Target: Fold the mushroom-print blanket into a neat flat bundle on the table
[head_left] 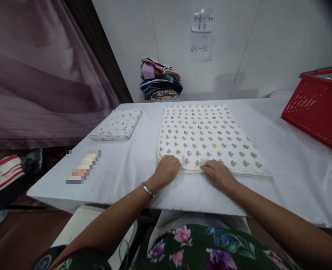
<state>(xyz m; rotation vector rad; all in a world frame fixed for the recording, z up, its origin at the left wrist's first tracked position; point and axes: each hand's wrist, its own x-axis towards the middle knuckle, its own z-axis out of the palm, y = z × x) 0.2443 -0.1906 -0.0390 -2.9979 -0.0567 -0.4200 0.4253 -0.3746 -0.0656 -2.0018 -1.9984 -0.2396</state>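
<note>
A cream cloth printed with grey and coloured mushrooms [205, 135] lies flat on the white table [126, 176], folded into a rectangle. My left hand [167, 169] rests on its near left edge with the fingers curled under, gripping the hem. My right hand [218, 173] sits just to the right on the same near edge, fingers bent and pinching the cloth. A silver bracelet [147, 189] is on my left wrist.
A smaller folded patterned cloth [118, 125] lies at the table's far left. A stack of folded fabrics [160, 80] stands against the back wall. A red plastic basket [319, 107] sits at the right. A blurred-out object [83, 168] lies near the left edge. Purple curtain hangs left.
</note>
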